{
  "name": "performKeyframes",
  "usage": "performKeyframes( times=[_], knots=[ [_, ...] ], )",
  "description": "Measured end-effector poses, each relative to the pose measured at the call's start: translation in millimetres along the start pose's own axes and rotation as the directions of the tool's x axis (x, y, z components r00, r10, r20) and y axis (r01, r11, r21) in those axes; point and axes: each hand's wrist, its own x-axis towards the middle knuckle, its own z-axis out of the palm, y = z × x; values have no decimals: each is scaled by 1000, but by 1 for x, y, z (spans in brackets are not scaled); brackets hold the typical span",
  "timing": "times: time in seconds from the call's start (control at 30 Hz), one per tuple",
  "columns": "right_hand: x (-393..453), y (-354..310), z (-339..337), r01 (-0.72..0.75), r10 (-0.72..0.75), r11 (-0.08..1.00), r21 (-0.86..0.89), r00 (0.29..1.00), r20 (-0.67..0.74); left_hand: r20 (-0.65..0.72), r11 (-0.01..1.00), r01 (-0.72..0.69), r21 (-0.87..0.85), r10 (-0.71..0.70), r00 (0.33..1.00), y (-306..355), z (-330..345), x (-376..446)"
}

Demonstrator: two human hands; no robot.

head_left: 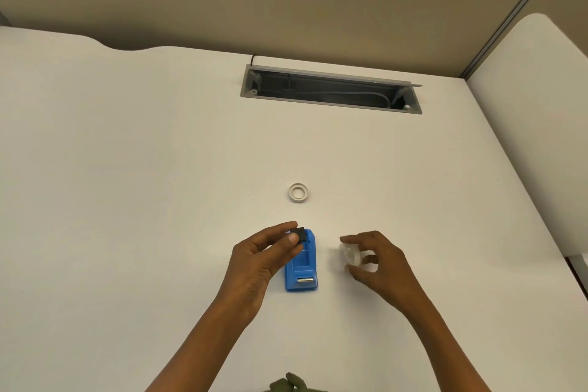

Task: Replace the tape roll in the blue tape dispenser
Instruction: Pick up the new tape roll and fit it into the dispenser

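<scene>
The blue tape dispenser (pixel 302 267) lies flat on the white desk (pixel 127 169), its metal cutter at the near end. My left hand (pixel 261 259) pinches a small black spool core (pixel 298 234) just above the dispenser's far end. To the right, my right hand (pixel 374 259) holds a clear tape roll (pixel 351 254) between thumb and fingers, a short way from the dispenser. A second, whitish ring-shaped roll (pixel 298 192) lies flat on the desk beyond the dispenser, apart from both hands.
A grey open cable tray (pixel 331 91) is sunk into the desk at the back. A beige partition wall rises behind it. A rounded white panel (pixel 541 124) stands at the right edge. An olive-green bit of cloth (pixel 294 383) shows at the bottom.
</scene>
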Motion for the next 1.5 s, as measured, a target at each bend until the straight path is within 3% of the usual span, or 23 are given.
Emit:
performKeyframes(
  times=[0.1,0.3,0.6,1.3,1.5],
  knots=[
    [-5,-21,-6,-36,18,931,364,999,51,21,1000,-7,26,7,1000,-1,1,-1],
    [-9,-46,-3,5,-81,842,540,990,117,49,994,-17,108,12,999,-2,8,-4],
    [-10,-56,0,49,-128,839,542,986,110,16,980,-34,199,32,999,-1,11,-7],
    [-10,-58,2,97,-196,836,540,972,130,14,973,-50,226,49,999,1,16,-11],
    [-10,-57,3,89,-191,836,541,972,137,12,946,-88,313,89,996,3,15,-14]
  ],
)
